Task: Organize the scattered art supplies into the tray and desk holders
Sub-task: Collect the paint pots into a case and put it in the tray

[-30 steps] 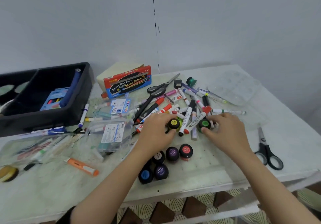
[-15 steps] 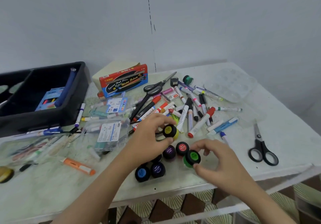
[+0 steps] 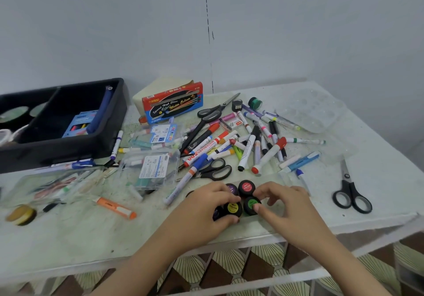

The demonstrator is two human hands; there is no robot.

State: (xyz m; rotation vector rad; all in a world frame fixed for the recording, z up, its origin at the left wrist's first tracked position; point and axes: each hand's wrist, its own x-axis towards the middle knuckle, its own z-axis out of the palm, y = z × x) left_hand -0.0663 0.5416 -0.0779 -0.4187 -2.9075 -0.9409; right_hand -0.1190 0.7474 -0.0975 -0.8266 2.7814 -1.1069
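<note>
head view: left hand (image 3: 206,206) grips the yellow pot (image 3: 232,208), right hand (image 3: 284,206) pinches the green pot (image 3: 252,204), at 6 o'clock; markers (image 3: 247,150) at 12 o'clock lie unsorted, tray (image 3: 68,151) at 10 o'clock holds little.

Two slim forearms (image 3: 146,259), bare as far as the near edge shows them; left hand (image 3: 202,208) and right hand (image 3: 286,206) equally bare; fingernails (image 3: 256,207) short, plain.
</note>
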